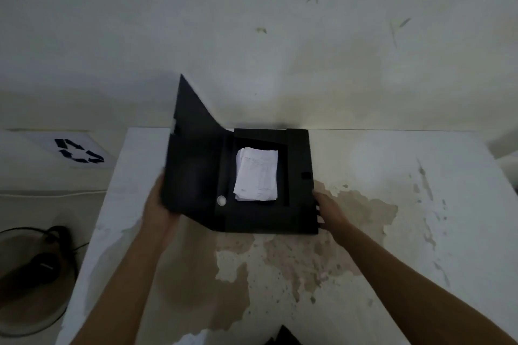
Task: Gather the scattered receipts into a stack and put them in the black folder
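The black folder (pixel 260 216) lies on the white table, its base flat against the wall side. A white stack of receipts (pixel 256 175) sits inside the base. The folder's left cover stands raised and tilted, rising to a point near the wall. My left hand (pixel 158 207) grips that cover at its lower left edge, fingers hidden behind it. At the folder's right front corner, my right hand (pixel 326 209) touches the edge; its fingertips are hard to make out.
The table (pixel 406 204) has worn, stained patches in front of the folder and on the right. A sheet with a recycling symbol (pixel 78 150) lies on a lower surface at left. A dark fan and cable (pixel 42 263) sit on the floor at lower left.
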`<action>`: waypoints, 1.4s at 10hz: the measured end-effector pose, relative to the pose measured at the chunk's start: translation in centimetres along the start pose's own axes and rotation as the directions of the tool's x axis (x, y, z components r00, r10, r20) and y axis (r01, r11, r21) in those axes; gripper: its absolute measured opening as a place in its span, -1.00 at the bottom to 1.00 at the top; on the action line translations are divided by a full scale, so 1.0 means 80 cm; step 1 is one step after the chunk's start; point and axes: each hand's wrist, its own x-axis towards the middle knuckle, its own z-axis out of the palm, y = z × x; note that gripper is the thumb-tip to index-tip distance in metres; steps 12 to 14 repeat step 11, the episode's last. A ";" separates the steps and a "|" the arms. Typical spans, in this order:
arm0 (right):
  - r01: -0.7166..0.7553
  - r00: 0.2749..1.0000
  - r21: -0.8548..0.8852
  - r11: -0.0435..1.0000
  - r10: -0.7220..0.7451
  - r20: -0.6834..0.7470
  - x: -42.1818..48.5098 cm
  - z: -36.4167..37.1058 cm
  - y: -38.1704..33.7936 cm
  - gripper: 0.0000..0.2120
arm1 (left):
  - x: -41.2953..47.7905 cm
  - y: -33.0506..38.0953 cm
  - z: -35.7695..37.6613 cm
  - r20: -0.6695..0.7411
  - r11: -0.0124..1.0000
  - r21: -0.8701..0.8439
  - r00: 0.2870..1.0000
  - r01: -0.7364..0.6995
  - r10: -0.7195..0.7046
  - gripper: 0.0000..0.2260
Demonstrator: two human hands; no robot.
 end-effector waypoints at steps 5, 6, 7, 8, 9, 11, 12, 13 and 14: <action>0.025 0.998 -0.245 0.969 -0.010 0.062 -0.046 -0.032 0.014 -0.52 | -0.006 -0.182 0.034 0.378 -0.111 0.909 0.908 -0.401 -0.183 -0.36; 0.077 0.991 -0.343 0.936 -0.034 0.131 -0.050 -0.031 0.018 -0.51 | -0.011 -0.180 0.039 0.350 -0.169 0.910 0.920 -0.378 -0.175 -0.35; 0.076 0.989 -0.375 0.924 -0.021 0.147 -0.050 -0.039 0.027 -0.45 | -0.013 -0.179 0.046 0.326 -0.149 0.923 0.927 -0.354 -0.185 -0.37; 0.109 0.985 -0.396 0.912 -0.044 0.168 -0.052 -0.061 0.029 -0.44 | -0.020 -0.179 0.052 0.308 -0.088 0.941 0.932 -0.328 -0.191 -0.37; 0.157 0.979 -0.435 0.887 -0.082 0.186 -0.054 -0.097 0.032 -0.45 | -0.038 -0.190 0.059 0.269 -0.106 0.954 0.956 -0.282 -0.118 -0.40; 0.252 0.965 -0.434 0.865 -0.188 0.185 -0.049 -0.206 0.037 -0.44 | -0.077 -0.216 0.102 0.274 -0.065 0.960 0.961 -0.271 0.041 -0.49; 0.252 0.965 -0.434 0.865 -0.188 0.185 -0.049 -0.206 0.037 -0.44 | -0.077 -0.216 0.102 0.274 -0.065 0.960 0.961 -0.271 0.041 -0.49; 0.252 0.965 -0.434 0.865 -0.188 0.185 -0.049 -0.206 0.037 -0.44 | -0.077 -0.216 0.102 0.274 -0.065 0.960 0.961 -0.271 0.041 -0.49; 0.252 0.965 -0.434 0.865 -0.188 0.185 -0.049 -0.206 0.037 -0.44 | -0.077 -0.216 0.102 0.274 -0.065 0.960 0.961 -0.271 0.041 -0.49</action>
